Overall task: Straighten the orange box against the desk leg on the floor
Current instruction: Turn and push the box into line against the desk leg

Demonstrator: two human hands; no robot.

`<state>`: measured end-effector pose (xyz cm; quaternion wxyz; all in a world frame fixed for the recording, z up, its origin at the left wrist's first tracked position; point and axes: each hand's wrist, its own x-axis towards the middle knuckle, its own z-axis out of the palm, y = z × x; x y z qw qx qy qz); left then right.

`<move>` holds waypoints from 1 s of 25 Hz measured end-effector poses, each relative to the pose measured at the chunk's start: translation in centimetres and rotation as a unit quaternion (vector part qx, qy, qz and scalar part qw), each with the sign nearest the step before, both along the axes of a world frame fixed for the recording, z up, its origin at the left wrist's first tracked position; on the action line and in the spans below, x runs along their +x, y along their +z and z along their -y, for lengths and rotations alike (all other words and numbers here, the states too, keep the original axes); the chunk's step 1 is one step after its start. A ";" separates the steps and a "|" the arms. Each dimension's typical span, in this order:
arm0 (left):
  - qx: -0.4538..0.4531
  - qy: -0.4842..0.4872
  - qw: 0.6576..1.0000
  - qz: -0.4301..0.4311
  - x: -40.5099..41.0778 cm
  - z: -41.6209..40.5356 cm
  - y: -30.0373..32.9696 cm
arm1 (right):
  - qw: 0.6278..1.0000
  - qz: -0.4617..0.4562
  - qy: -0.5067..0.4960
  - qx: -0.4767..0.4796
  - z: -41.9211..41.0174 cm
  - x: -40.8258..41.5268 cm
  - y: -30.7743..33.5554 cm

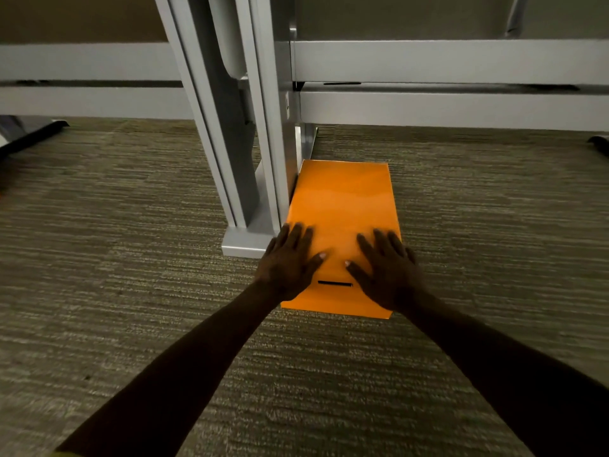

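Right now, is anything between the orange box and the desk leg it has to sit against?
Nothing visible. The flat orange cardboard box lies on the carpet directly beside the grey metal desk leg, with no object between them. Both hands, left and right, rest flat on its lid.

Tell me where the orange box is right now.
In the head view, the orange box lies on the carpet, centre frame, just right of the grey desk leg, under both flat hands.

both arms outstretched, left hand (287, 263) and right hand (385, 270) flat, fingers (379, 240) spread.
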<state>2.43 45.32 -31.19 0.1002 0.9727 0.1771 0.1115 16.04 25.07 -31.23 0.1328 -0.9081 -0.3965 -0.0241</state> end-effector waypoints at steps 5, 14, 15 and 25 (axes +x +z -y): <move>-0.033 -0.011 0.999 -0.042 -0.6 -1.3 0.4 | 0.998 -0.013 0.042 -0.042 -0.7 0.2 0.3; -0.001 -0.029 0.998 -0.054 -2.1 0.1 0.4 | 0.996 -0.021 0.054 -0.068 1.5 -0.7 0.6; 0.007 -0.028 0.998 -0.061 -2.1 0.1 0.4 | 0.996 -0.014 0.052 -0.065 1.6 -0.8 0.5; 0.031 -0.027 0.998 -0.053 -2.8 -1.0 0.3 | 0.996 0.002 0.059 -0.074 0.5 -1.0 0.1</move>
